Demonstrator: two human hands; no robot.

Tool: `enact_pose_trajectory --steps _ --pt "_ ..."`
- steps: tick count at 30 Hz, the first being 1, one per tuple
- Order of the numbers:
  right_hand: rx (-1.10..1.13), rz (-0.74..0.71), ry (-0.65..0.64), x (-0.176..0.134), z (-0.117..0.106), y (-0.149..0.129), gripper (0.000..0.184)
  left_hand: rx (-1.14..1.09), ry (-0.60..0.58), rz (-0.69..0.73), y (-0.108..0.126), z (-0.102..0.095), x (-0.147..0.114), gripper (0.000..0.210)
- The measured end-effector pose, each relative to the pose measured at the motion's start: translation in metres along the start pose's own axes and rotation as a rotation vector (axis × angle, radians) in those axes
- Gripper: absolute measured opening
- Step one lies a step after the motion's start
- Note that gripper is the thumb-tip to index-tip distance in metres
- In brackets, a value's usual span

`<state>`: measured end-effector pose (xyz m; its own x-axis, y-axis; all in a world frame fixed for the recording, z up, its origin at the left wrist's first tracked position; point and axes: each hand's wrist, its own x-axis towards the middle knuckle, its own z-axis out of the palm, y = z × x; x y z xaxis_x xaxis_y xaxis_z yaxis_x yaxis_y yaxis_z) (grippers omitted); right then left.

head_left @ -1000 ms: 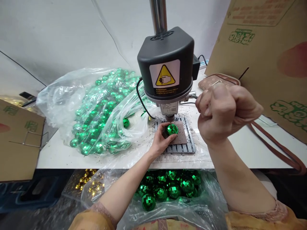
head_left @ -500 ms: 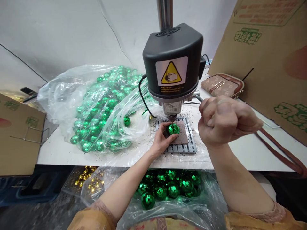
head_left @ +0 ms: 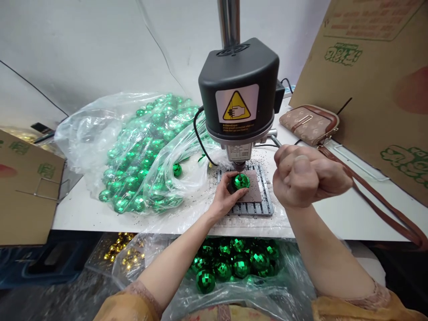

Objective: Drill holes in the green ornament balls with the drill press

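Ball pinched in left grip, beneath drill chuck.

yellow hand-warning sign, word "Attention", on drill press

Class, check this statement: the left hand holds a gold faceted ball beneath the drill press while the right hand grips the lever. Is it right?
Not quite: the faceted ball is green, not gold, as the head view shows. The left hand holds it beneath the drill press while the right hand grips the lever.
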<state>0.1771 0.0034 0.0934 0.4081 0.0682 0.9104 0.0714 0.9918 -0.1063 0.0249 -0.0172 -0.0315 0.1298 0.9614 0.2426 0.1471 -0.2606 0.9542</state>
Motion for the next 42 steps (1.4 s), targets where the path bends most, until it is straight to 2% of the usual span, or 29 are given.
enact_pose_trajectory --steps 5,9,13,15,17,20,21,23,26,30,33,36,39,41,42 --pt "-0.013 0.009 -0.006 -0.004 0.0 -0.004 0.045 -0.029 0.006 -0.005 0.002 0.001 0.0 0.055" --pt "-0.106 0.249 0.142 0.023 0.017 -0.009 0.049 0.003 0.036 -0.02 0.006 0.003 0.001 0.053" --pt "-0.077 0.301 0.108 0.054 0.03 -0.006 0.045 0.219 0.183 0.082 0.018 -0.002 -0.014 0.045" --pt "-0.089 0.305 0.093 0.059 0.032 -0.005 0.043 0.328 0.174 0.165 0.027 -0.01 -0.033 0.043" --pt "-0.115 0.306 0.081 0.06 0.032 -0.005 0.042 0.403 0.014 0.259 0.034 -0.022 -0.062 0.043" --pt "-0.16 0.311 0.074 0.058 0.033 -0.006 0.045 0.567 -0.36 0.393 0.034 -0.045 -0.112 0.039" --pt "-0.168 0.309 0.075 0.058 0.033 -0.006 0.047 0.648 -0.444 0.414 0.03 -0.053 -0.128 0.036" --pt "-0.179 0.302 0.094 0.057 0.033 -0.006 0.051 0.818 -0.545 0.364 0.021 -0.067 -0.155 0.034" --pt "-0.181 0.28 0.109 0.056 0.033 -0.007 0.048 0.968 -0.606 0.13 0.007 -0.079 -0.178 0.047" --pt "-0.161 0.281 0.123 0.054 0.032 -0.008 0.039 1.123 -0.592 -0.171 -0.005 -0.077 -0.181 0.049" --pt "-0.149 0.27 0.154 0.053 0.031 -0.007 0.04 1.272 -0.59 -0.234 -0.007 -0.068 -0.176 0.048" --pt "-0.134 0.275 0.152 0.053 0.03 -0.006 0.04 1.372 -0.598 -0.177 0.006 -0.061 -0.175 0.047" --pt "-0.143 0.332 0.133 0.052 0.03 -0.009 0.04 1.317 -0.58 -0.015 0.035 -0.063 -0.167 0.028" --pt "-0.148 0.353 0.122 0.052 0.03 -0.012 0.039 1.154 -0.487 0.112 0.056 -0.072 -0.147 0.02" --pt "-0.142 0.356 0.114 0.052 0.03 -0.014 0.038 1.09 -0.403 0.151 0.064 -0.079 -0.13 0.02"
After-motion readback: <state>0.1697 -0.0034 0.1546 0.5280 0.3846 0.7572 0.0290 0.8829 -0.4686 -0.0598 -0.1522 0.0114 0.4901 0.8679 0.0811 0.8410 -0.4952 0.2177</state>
